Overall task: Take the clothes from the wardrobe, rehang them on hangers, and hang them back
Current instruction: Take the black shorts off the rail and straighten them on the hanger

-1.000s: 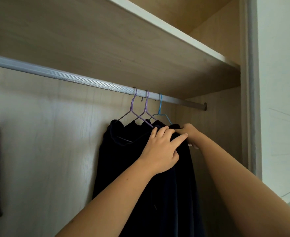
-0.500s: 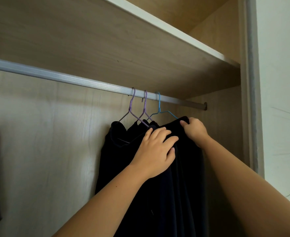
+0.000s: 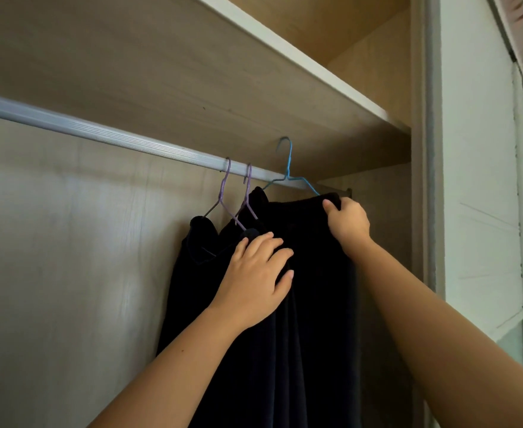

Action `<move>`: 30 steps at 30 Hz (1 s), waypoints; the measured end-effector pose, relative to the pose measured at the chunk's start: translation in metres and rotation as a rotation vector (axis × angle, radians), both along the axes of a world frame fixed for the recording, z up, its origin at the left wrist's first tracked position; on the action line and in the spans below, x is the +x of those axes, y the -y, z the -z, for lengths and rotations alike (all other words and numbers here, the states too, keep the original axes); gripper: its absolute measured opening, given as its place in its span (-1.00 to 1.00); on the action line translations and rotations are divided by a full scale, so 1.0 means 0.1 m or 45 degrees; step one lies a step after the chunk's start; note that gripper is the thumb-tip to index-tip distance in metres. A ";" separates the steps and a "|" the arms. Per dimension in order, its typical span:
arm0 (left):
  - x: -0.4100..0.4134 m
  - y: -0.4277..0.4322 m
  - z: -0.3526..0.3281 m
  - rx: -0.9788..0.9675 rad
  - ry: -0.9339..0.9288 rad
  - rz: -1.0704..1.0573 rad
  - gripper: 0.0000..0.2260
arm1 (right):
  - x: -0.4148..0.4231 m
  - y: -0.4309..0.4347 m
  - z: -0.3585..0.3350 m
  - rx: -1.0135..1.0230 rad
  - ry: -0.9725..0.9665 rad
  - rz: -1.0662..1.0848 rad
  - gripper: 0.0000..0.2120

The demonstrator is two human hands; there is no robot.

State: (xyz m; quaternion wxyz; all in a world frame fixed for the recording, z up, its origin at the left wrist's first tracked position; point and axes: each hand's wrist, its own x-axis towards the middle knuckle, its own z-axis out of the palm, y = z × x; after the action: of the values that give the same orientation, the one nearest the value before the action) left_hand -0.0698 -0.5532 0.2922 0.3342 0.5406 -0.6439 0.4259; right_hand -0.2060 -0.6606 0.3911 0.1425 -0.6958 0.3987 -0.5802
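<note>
Dark garments hang at the right end of the silver wardrobe rail. Two purple hangers sit hooked on the rail, carrying dark clothes. A blue hanger is raised, its hook above the rail and off it, with a dark garment draped on it. My right hand grips the right shoulder of that garment together with the hanger's end. My left hand lies on the dark cloth lower down, fingers spread and lightly curled, just right of the purple hangers.
A wooden shelf runs close above the rail. The wardrobe's back panel is bare on the left. Its right side wall stands just beyond my right hand, with a white frame further right.
The blue hanger has risen with its garment and its hook has come up off the rail. My right hand moved up and right; my left hand stayed on the cloth.
</note>
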 end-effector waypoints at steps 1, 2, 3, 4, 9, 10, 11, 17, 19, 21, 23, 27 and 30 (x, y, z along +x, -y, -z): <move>0.00 0.00 0.01 -0.003 -0.019 0.002 -0.60 | -0.06 -0.03 0.04 -0.002 0.026 -0.016 -0.67; -0.01 0.00 0.02 -0.006 -0.041 0.006 -0.60 | -0.11 -0.06 0.09 -0.006 0.051 -0.023 -0.67; -0.02 0.00 0.03 -0.006 -0.068 0.016 -0.59 | -0.17 -0.10 0.15 -0.018 0.069 -0.022 -0.67; -0.03 0.00 0.04 -0.002 -0.096 0.032 -0.58 | -0.22 -0.15 0.22 -0.031 0.085 -0.015 -0.67; -0.12 -0.06 0.18 -0.074 -0.238 0.134 -0.71 | -0.57 -0.46 0.62 -0.080 0.102 0.019 -0.72; -0.17 -0.08 0.23 -0.099 -0.265 0.157 -0.76 | -0.64 -0.53 0.71 -0.079 0.102 0.030 -0.72; -0.24 -0.11 0.29 -0.125 -0.278 0.179 -0.80 | -0.72 -0.62 0.81 -0.068 0.110 0.036 -0.73; -0.75 -0.37 0.76 -0.213 -0.407 0.659 -0.77 | -1.31 -1.30 1.39 0.152 0.299 -0.004 -0.82; -0.96 -0.46 0.93 -0.187 -0.483 0.829 -0.75 | -1.56 -1.61 1.55 0.203 0.351 0.001 -0.85; -1.14 -0.52 1.06 -0.165 -0.556 0.940 -0.73 | -1.81 -1.93 1.67 0.231 0.386 0.033 -0.86; -1.30 -0.51 1.14 -0.093 -0.724 1.065 -0.69 | -2.08 -2.23 1.77 0.240 0.401 0.096 -0.85; -1.61 -0.42 1.27 0.139 -0.904 1.099 -0.60 | -2.55 -2.89 1.96 0.269 0.400 0.219 -0.83; -1.81 -0.47 1.41 0.280 -0.881 1.089 -0.55 | -2.79 -3.42 2.10 0.302 0.406 0.322 -0.81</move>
State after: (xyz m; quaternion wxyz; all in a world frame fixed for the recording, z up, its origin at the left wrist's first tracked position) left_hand -0.2509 -0.5065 0.1513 0.6106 0.3710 -0.6994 -0.0194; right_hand -0.4849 -0.3184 0.1808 0.2105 -0.5182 0.5206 -0.6451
